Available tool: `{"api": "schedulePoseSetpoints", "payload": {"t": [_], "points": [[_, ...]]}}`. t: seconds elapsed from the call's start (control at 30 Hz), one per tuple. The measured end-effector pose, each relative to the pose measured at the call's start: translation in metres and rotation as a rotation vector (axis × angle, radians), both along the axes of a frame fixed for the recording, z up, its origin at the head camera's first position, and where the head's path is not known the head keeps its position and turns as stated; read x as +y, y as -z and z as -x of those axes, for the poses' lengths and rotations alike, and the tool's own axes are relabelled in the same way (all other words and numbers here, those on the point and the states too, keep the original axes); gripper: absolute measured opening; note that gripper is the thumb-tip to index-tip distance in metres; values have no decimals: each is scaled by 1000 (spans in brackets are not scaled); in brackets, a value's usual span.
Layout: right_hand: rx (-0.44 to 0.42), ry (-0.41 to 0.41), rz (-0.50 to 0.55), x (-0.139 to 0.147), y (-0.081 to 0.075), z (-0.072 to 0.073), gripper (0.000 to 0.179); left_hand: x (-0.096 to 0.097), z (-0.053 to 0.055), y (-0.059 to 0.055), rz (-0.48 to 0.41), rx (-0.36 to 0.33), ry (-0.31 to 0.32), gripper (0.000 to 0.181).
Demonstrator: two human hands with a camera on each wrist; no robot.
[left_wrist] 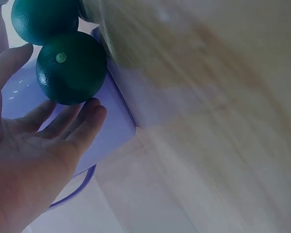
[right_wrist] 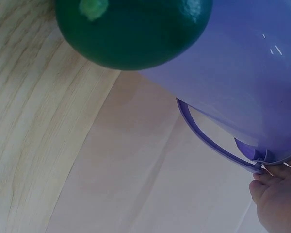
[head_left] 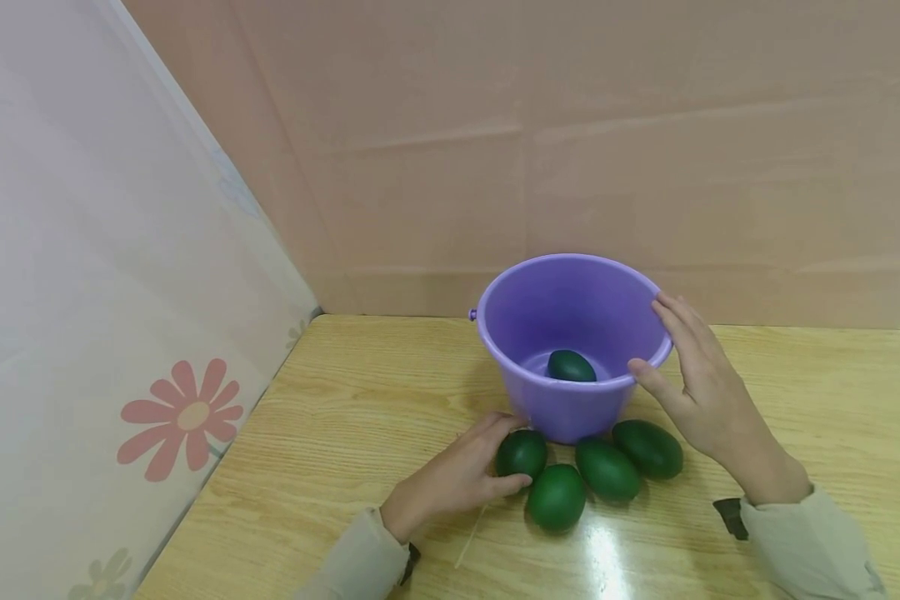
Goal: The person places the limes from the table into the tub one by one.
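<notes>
A purple bucket (head_left: 562,408) stands upright, one dark green oval fruit (head_left: 570,366) at its bottom. My right hand (head_left: 708,404) holds its right rim, fingertips over the edge and thumb at the near side. In the right wrist view, the right hand (right_wrist: 283,199) sits at the rim by the handle joint. Against the bucket's near base, my left hand (head_left: 461,471) reaches around the leftmost green fruit (head_left: 522,452), thumb spread. Its fingertips (left_wrist: 89,116) lie right at a glossy fruit (left_wrist: 72,68) with a pale stem spot in the left wrist view.
More green fruits lie before the bucket: a front one (head_left: 557,497), a middle one (head_left: 607,468) and a right one (head_left: 648,448). Behind the wooden table (head_left: 390,367) rises a tan sheet (head_left: 420,192); a flower-patterned sheet (head_left: 120,250) borders the left. The bucket's handle (right_wrist: 208,141) hangs down.
</notes>
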State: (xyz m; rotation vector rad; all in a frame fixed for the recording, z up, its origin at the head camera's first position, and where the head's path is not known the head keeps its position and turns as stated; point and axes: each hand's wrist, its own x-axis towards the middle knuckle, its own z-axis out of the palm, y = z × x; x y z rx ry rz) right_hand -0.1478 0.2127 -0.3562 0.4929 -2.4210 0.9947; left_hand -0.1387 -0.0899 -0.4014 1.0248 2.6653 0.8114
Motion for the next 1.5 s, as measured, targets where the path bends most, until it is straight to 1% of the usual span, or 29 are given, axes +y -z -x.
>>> {"api": "schedulePoseSetpoints", "payload": {"t": [0.23, 0.37, 0.57, 0.67, 0.97, 1.13, 1.3, 1.5], "points": [[-4, 2, -3, 0, 0, -1, 67, 0, 4, 1, 15, -9, 60, 61], [2, 4, -6, -1, -1, -1, 67, 0, 6, 2, 23, -28, 84, 62], [8, 2, 0, -1, -2, -1, 68, 0, 8, 1, 50, -44, 99, 66], [8, 1, 3, -1, -2, -1, 68, 0, 8, 0, 53, -53, 104, 65], [-3, 1, 2, -2, -2, -1, 68, 0, 8, 0, 57, -53, 155, 64], [3, 3, -2, -2, -2, -1, 68, 2, 9, 1, 60, -48, 160, 61], [4, 1, -4, -2, -1, -1, 68, 2, 10, 2, 59, -30, 174, 61], [0, 1, -3, -2, -1, -1, 68, 2, 11, 3, 40, -18, 159, 60]]}}
